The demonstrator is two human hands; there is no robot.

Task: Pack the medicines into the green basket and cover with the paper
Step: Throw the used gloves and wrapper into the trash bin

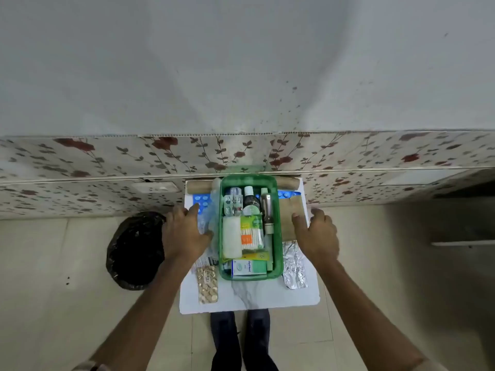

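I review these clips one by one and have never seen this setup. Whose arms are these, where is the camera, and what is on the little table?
No machine here: a head-worn camera looks down at a person's own arms. The left hand rests on a clear bag and blue blister pack; the right hand touches brown paper. Neither clearly grips anything. On the white table stands a green basket of medicines. A pack of tan tablets and a silver foil strip remain outside.

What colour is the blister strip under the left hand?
Bright blue, with pale round tablets; the blister strip lies left of the green basket. The head view shows it.
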